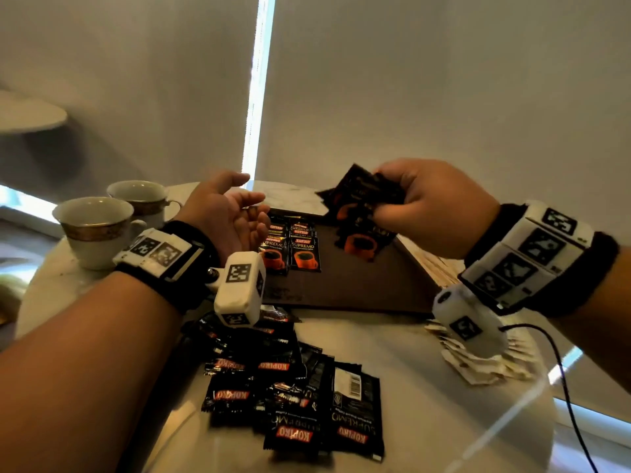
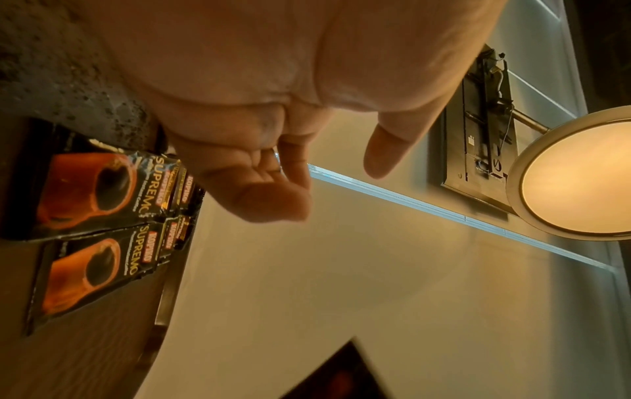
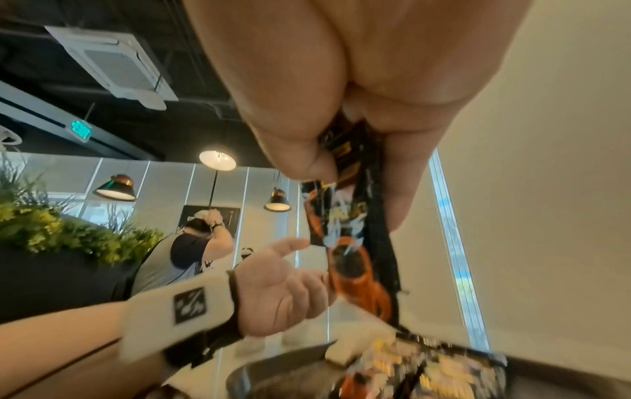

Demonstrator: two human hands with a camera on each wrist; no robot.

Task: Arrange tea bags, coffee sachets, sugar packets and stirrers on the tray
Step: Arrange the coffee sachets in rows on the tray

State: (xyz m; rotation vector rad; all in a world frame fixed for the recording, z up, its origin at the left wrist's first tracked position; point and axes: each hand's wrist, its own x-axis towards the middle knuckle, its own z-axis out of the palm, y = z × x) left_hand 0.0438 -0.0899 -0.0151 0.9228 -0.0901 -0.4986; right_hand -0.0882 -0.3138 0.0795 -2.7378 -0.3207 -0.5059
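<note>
Loose black Kopiko coffee sachets (image 1: 297, 397) await sorting while the right hand (image 1: 433, 206) pinches several sachets above the dark wooden tray (image 1: 368, 285), left hand (image 1: 225, 216) spread, palm up, likely to receive them.

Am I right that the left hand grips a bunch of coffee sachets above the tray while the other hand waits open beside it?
No, sides are swapped: the head view shows the right hand gripping the coffee sachets above the tray, with the left hand open.

black coffee sachets (image 1: 362, 213) fanned above dark tray (image 1: 368, 285) — others rowed on it
</note>
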